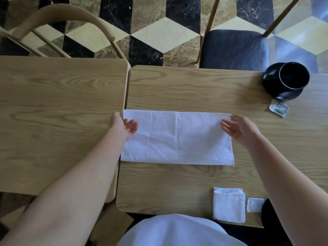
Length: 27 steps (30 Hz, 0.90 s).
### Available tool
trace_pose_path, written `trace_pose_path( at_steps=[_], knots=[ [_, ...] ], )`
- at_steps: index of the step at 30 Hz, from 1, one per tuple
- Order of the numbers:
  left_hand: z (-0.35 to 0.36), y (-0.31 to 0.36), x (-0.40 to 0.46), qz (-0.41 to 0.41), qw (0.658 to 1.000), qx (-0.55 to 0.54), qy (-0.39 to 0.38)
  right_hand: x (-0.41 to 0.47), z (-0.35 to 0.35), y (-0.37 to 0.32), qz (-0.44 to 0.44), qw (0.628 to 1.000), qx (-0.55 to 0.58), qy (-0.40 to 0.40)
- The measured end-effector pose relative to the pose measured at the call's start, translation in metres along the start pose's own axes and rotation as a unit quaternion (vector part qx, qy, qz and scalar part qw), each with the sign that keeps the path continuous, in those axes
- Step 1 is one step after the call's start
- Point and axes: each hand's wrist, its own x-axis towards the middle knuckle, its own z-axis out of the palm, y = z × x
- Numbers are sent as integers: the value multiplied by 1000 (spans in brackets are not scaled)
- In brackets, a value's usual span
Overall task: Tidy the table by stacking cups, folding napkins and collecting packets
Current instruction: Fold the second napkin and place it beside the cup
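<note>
A white napkin (177, 139), folded to a long strip, lies flat in the middle of the right tabletop (177, 183), its left end just at the gap to the left tabletop (62, 112). The left hand (125, 126) is at the napkin's far-left corner, palm up, fingers (133, 124) relaxed & open over the cloth, holding nothing. The right hand (236, 127) is at the far-right corner, also open, fingers (226, 126) straight, lying over the cloth edge (touching or just above, I cannot tell). A second napkin (229, 205), folded small, lies near the front edge, w/ a white packet (254, 205) just beside it. At far right a black cup (292, 76) stands on a black saucer (282, 94); another packet (279, 109) lies near the saucer.
</note>
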Motion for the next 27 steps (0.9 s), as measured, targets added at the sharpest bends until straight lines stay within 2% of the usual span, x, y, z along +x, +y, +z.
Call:
trace_pose_path(
  at_steps=[1,2,3,4,5,6,8,9,11,15,19,23,27],
  knots=[
    [1,-9,-6,54,995,84,29,-4,1,5,-28,998,-44,20],
    [0,-22,-10,153,960,215,90,-8,1,14,-80,986,-131,59],
    [-1,-37,-15,264,901,327,111,-13,4,26,-149,955,-235,106],
    [-1,-55,-21,341,844,407,77,-24,11,41,-211,916,-318,123],
    [-1,-74,-29,362,805,469,11,-37,22,58,-240,894,-368,88],
    [-2,-92,-35,348,781,515,-64,-49,37,76,-225,891,-395,7],
    [-5,-123,-39,281,750,576,-165,-68,67,115,-132,889,-407,-160],
    [-7,-135,-38,268,738,593,-177,-73,79,131,-92,888,-405,-198],
    [-10,-147,-36,266,739,599,-156,-77,92,156,-59,888,-405,-207],
    [-13,-142,-38,254,728,622,-133,-71,90,172,-86,867,-455,-182],
    [-37,-120,-32,185,790,573,-114,-59,61,160,-81,869,-466,-145],
    [-63,-92,-14,156,810,563,-55,-36,8,131,-65,869,-480,-100],
    [-81,-76,0,107,845,524,-15,-24,-40,100,-77,865,-495,-32]
  ],
)
